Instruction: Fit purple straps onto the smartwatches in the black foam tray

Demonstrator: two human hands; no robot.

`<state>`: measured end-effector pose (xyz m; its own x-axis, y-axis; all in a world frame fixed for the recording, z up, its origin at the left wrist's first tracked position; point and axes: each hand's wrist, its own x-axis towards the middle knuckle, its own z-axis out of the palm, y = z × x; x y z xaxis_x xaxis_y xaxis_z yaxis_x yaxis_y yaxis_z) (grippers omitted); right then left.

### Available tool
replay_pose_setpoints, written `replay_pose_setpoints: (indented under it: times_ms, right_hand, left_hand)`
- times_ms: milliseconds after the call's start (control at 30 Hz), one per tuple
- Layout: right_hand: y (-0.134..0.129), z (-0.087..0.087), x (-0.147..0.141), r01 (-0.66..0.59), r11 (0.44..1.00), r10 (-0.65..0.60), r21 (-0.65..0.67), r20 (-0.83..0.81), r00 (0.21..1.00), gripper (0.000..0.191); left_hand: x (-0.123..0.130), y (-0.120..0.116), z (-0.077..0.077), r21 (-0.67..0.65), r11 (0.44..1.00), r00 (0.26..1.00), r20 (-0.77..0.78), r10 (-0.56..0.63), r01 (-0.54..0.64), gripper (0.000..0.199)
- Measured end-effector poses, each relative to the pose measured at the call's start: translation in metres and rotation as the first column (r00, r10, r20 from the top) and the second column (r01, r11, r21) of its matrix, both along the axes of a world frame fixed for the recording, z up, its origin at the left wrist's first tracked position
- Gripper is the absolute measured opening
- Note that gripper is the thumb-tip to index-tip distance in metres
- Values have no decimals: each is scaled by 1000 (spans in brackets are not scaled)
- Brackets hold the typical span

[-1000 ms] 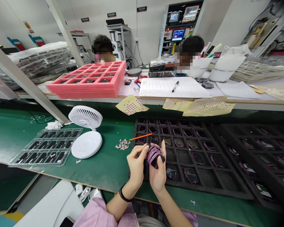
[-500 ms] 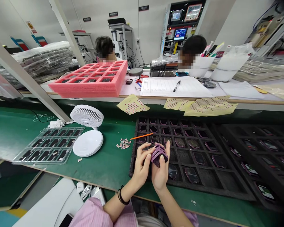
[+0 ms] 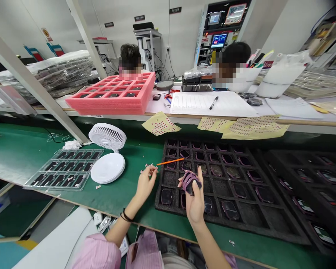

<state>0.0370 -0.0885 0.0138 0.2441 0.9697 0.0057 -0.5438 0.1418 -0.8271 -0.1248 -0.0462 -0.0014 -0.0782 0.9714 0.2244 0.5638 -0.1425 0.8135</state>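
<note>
My right hand (image 3: 195, 198) holds a purple-framed device (image 3: 190, 182) with a dark face, above the black foam tray (image 3: 169, 180). Over the green bench, my left hand (image 3: 147, 182) has its fingertips pressed together at a pile of small pale pieces (image 3: 150, 165); whatever they hold is hidden. An orange stick (image 3: 170, 161) lies from beside the pile onto the tray edge. Many tray compartments hold similar purple-framed devices (image 3: 166, 195).
A white fan (image 3: 108, 168) stands left of my left hand, beside a clear tray of black parts (image 3: 84, 179). Pink foam tray (image 3: 109, 108), papers (image 3: 196, 104) and yellow sheets (image 3: 161, 124) lie on the shelf. Two people sit beyond. Another black tray (image 3: 294, 157) is at right.
My left hand has left the purple device and moved left to the small pale pieces. My right hand still holds the device. The view has shifted slightly.
</note>
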Motion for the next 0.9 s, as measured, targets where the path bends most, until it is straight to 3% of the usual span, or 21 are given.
replay_pose_setpoints:
  times_ms: [100,200,400,533,633,700,733,800,900]
  right_hand:
    - [-1,0,0,-20,1000,20,-19,-9,1000,66]
    - [-2,0,-1,-36,999,35,-40,-30,999,66]
    - [1,2,2,-50,996,44,-67,-86,995,66]
    - [2,4,4,-71,994,61,-82,-116,991,67]
    - [5,8,8,-106,988,81,-114,-209,975,63]
    - [8,13,11,-192,969,137,-155,-309,941,59]
    - [9,16,13,-263,949,186,-176,-364,913,55]
    - [11,22,15,-426,882,296,-204,-463,835,47]
    - [10,29,16,-606,772,415,-191,-571,708,31]
  left_hand:
    - [-16,26,-13,-34,999,939,-341,-31,20,12]
    - [-18,44,-19,-52,997,902,-425,-72,55,13]
    - [-20,57,-20,-69,988,898,-413,-153,137,19]
    - [-28,57,-16,-26,990,917,-374,-136,136,19]
    - [-33,50,2,87,995,951,-309,-16,45,17]
    - [-32,40,22,209,978,991,-130,25,3,18]
    - [-29,33,33,261,965,1000,-9,-21,23,17]
    - [-20,18,56,289,930,952,135,-274,226,13]
    - [-4,3,80,263,735,737,109,-667,625,7]
